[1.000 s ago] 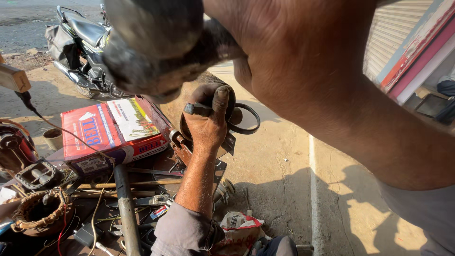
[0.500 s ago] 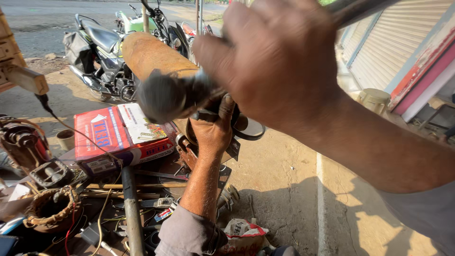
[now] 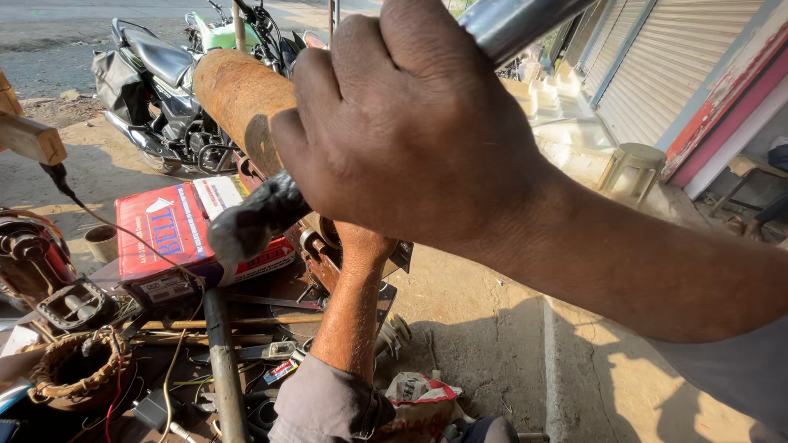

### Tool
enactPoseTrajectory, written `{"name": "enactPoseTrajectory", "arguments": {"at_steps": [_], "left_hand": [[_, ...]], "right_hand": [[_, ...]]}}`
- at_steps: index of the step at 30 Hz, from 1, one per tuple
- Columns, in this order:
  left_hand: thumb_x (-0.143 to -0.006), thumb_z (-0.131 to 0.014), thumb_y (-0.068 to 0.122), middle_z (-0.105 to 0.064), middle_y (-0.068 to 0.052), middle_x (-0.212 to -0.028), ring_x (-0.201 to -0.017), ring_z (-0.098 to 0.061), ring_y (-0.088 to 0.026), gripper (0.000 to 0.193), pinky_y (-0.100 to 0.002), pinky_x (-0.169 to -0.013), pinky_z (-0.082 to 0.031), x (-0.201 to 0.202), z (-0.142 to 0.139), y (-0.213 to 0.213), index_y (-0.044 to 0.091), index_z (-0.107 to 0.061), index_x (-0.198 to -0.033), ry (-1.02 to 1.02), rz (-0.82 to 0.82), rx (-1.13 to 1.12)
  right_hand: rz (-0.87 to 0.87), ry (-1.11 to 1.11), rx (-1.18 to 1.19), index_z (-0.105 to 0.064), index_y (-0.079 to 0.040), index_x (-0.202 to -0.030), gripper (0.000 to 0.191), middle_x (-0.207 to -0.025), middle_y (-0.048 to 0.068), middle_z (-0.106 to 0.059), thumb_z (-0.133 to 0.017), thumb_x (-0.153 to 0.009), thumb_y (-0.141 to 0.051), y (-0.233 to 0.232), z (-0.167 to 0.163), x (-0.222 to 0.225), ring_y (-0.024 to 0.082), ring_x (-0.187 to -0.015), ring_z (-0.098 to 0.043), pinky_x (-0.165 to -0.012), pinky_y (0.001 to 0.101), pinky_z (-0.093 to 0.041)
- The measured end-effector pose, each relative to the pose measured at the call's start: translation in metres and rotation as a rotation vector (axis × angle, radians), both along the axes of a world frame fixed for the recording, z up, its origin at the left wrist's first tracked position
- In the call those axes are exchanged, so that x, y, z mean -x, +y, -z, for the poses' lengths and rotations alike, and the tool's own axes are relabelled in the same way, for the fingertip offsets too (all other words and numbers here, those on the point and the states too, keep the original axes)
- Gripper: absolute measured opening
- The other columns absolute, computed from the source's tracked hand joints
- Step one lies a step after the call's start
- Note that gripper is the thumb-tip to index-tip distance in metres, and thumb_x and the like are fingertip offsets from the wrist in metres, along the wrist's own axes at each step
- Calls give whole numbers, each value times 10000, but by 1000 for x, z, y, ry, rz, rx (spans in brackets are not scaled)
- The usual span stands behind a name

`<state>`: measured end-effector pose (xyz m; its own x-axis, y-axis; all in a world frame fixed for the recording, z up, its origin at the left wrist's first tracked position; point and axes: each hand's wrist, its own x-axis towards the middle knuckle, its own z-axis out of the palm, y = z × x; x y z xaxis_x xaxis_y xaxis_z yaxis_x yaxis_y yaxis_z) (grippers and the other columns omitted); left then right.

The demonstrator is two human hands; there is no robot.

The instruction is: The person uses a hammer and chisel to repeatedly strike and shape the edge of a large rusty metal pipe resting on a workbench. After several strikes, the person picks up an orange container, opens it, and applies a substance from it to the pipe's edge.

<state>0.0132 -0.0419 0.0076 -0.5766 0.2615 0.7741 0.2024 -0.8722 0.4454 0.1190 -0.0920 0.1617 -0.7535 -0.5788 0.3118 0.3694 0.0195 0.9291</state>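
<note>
**Rusty pipe held up close, both hands on the job**

The rusty pipe (image 3: 234,94) sits high and near the camera, left of centre, angled so its far end points off toward the parked motorbike (image 3: 156,90). Its near end meets a dark, greasy metal piece (image 3: 250,221), and a shiny steel tube (image 3: 517,20) runs off to the upper right, so it looks like one long part being steadied in the air over the cluttered bench rather than laid down on it.

The right hand (image 3: 402,123) is fisted tight around that assembly, knuckles toward the camera, forearm coming in from the lower right.

The left hand (image 3: 361,242) is mostly hidden behind the right one. Its forearm rises straight up from the grey sleeve (image 3: 324,406) at the bottom and goes in under the pipe by a rusty metal fitting (image 3: 316,242). Probably bracing or gripping something there, but I honestly can't tell whether its fingers are closed.

Below and left lie a red box (image 3: 164,234), a coil of copper winding (image 3: 61,381) and loose tools. A plastic stool (image 3: 632,160) stands far right by the shutter (image 3: 681,57).
</note>
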Motion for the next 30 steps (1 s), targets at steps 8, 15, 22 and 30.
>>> {"name": "enactPoseTrajectory", "arguments": {"at_steps": [8,15,22,30], "left_hand": [[-964,-728,306,-758,-72,-1137,-1070,-711,-151,417,-299,-893,-583,-4,3,-5,8,-659,-1248,-60,-8,181],[-1060,-717,190,-716,-107,-1120,-999,-702,-173,266,-321,-869,-595,-5,13,-4,-21,-652,-1208,-64,220,-140],[-1079,-742,169,-697,-107,-933,-768,-679,-124,196,-266,-729,-571,-7,34,-105,-2,-645,-1069,-5,168,-255],[-958,-804,119,-703,-62,-932,-750,-626,-132,195,-251,-675,-513,48,-14,-136,-1,-668,-1030,170,-383,141]], "right_hand": [[-65,-32,157,-562,-139,-713,300,-690,-15,-462,-686,-982,-185,11,2,-5,139,-666,-490,-647,330,-384],[-22,96,280,-589,-162,-749,323,-632,-26,-431,-703,-1051,-165,28,8,-48,98,-590,-456,-573,311,-327],[-114,223,1058,-696,-48,-1035,41,-822,60,-681,-727,-1056,-32,71,73,-122,199,-755,-687,-660,334,-531],[23,936,2049,-757,-36,-1034,172,-803,78,-712,-762,-864,-64,125,241,-190,145,-704,-626,-634,296,-478]]}}
